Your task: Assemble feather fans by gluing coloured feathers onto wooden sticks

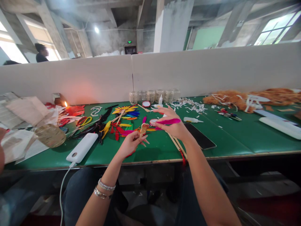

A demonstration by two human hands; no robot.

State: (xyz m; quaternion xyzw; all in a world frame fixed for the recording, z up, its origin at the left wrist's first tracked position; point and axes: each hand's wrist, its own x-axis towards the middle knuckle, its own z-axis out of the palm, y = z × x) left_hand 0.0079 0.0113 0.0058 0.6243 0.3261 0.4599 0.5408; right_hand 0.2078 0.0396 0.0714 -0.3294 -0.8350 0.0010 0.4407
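My left hand [131, 144] pinches a small tan feathered piece [144, 129] between its fingertips, above the green table [155, 150]. My right hand [173, 125] holds a magenta feather [168, 121] by its shaft, and the feather's tip reaches toward the tan piece. Bracelets circle my left wrist. Just behind my hands lie loose red and yellow feathers [119, 130] and a fan of yellow and blue feathers [124, 110]. Thin wooden sticks [176, 145] lie under my right forearm.
Black feathers [94, 127], yellow-handled scissors [84, 121], a corded white power bank [81, 147] and a small candle flame [66, 104] sit left. Glass jars [152, 96], a glue bottle [192, 119], a black phone [199, 135] and orange fluff [249, 97] sit ahead and right, before a white partition [188, 73].
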